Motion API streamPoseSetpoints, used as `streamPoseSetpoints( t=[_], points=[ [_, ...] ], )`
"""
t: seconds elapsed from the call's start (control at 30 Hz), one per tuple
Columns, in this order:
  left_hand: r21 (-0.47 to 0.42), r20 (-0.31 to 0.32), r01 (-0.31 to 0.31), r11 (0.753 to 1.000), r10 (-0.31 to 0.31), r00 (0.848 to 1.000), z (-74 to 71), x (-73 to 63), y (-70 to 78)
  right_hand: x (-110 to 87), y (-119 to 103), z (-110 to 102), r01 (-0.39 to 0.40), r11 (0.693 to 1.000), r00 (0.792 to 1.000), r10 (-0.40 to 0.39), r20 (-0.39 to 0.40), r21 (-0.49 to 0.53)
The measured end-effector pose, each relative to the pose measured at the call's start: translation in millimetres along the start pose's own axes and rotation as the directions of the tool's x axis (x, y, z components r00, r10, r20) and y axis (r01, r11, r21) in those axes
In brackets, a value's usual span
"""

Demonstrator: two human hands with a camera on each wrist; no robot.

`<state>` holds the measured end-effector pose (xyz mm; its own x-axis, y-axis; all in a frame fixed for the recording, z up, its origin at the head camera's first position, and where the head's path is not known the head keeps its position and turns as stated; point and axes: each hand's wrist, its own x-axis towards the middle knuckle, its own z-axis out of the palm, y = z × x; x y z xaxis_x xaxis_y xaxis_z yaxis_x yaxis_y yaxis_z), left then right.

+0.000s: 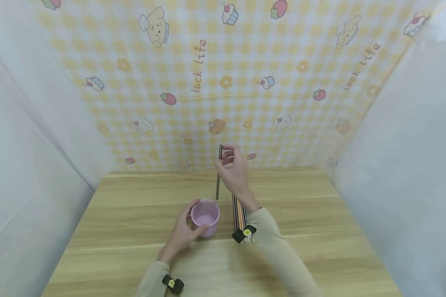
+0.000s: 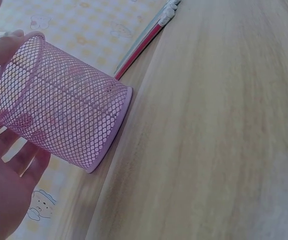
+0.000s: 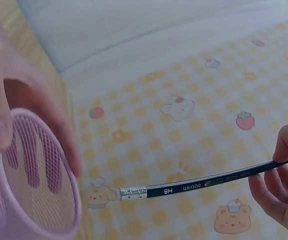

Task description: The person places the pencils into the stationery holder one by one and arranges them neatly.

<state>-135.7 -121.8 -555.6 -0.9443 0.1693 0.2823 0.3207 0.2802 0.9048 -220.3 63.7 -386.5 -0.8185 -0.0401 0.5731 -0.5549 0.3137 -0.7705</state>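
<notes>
My left hand (image 1: 184, 231) grips a pink mesh pen holder (image 2: 66, 102) round its side, thumb at the near rim and fingers along the far wall. In the head view the holder's mouth faces up and its inside shows no pencils. My right hand (image 1: 235, 171) pinches a dark pencil (image 3: 208, 181) marked HB near its upper end. The pencil hangs nearly upright, its silver eraser end down, close to the holder's far right rim. Beneath my right forearm a bundle of pencils (image 1: 240, 216) lies on the table, white eraser ends toward me.
The wood-grain table (image 1: 134, 214) runs back to a yellow checked cloth (image 1: 223, 103) with cartoon prints, hanging behind it. Pale sheets stand at the left (image 1: 29, 123) and the right (image 1: 405, 144). Each wrist wears a dark strap.
</notes>
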Motion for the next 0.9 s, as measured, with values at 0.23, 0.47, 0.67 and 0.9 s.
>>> streamPoseSetpoints(
  t=[0.23, 0.47, 0.67, 0.9],
  points=[
    [-0.011, 0.006, -0.028, 1.0, 0.028, 1.0, -2.5, -1.5, -2.2, -12.2, -1.3, 28.6, 0.065, 0.998, 0.997, -0.065, 0.04, -0.004],
    [-0.002, 0.0, -0.031, 1.0, 0.031, 1.0, 0.7, -1.8, -2.6, -38.5, 7.2, 41.3, 0.046, 0.999, 0.996, -0.044, 0.083, -0.021],
    [-0.007, 0.004, -0.047, 0.999, 0.047, 0.999, 0.7, -2.7, -1.5, -61.4, 17.2, 48.7, 0.033, 0.999, 0.99, -0.029, 0.137, -0.025],
    [-0.008, -0.001, -0.04, 0.999, 0.04, 0.999, -1.0, -2.6, -2.0, -82.1, 25.8, 58.8, 0.068, 0.996, 0.985, -0.058, 0.16, -0.057]
  ],
)
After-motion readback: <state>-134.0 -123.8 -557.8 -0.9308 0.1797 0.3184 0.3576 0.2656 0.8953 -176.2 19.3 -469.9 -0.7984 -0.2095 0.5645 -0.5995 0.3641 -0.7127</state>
